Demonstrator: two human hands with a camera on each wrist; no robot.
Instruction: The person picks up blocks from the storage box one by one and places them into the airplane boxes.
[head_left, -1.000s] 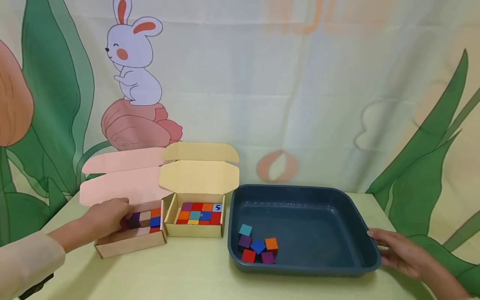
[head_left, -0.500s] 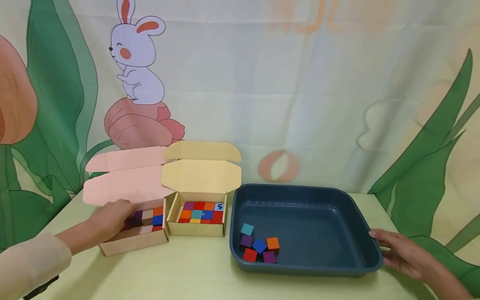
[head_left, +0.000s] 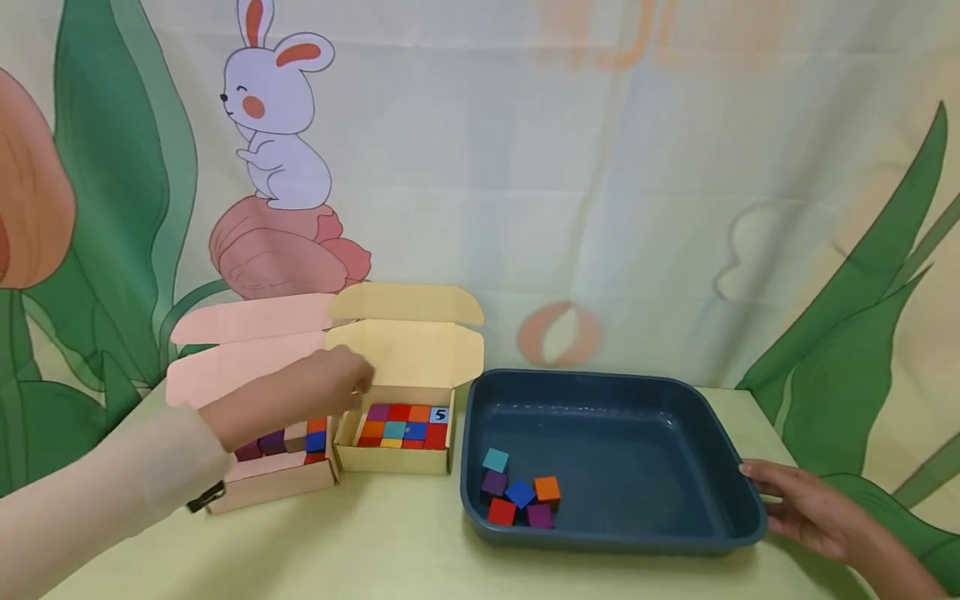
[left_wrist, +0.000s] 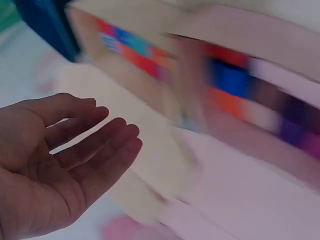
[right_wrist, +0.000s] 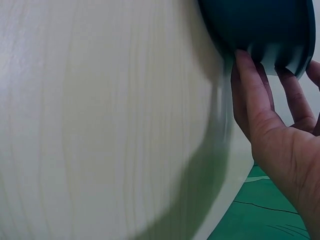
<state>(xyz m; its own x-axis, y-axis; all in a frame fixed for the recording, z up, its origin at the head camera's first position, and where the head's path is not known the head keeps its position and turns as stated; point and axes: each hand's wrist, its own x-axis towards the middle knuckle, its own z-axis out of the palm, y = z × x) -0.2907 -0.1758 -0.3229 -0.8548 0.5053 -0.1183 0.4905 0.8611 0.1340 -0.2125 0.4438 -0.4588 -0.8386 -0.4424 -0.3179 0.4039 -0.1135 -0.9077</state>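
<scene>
My left hand (head_left: 333, 379) is in the air in front of the yellow box's raised lid. In the left wrist view, the hand (left_wrist: 75, 155) has loosely bent fingers and holds nothing. Below and left of it is the pink box (head_left: 270, 487), with several coloured wooden cubes (head_left: 296, 433) inside. Beside that, the yellow box (head_left: 393, 460) contains rows of coloured cubes (head_left: 405, 425), one marked 5. At the right, my right hand (head_left: 810, 508) touches the outer wall and rim of the dark blue tray (head_left: 630, 542). Its fingers (right_wrist: 252, 82) look fairly straight against the wall.
Several loose cubes (head_left: 519, 493) lie in the tray's left front corner: teal, purple, blue, orange and red. Both box lids stand raised at the back; the yellow lid (head_left: 420, 350) leans near the printed cloth backdrop (head_left: 637, 208). All stand on a pale table (head_left: 390, 542).
My left hand has come up out of the pink box and moved right, uncovering purple and dark red cubes there. The right hand stays at the tray's edge.
</scene>
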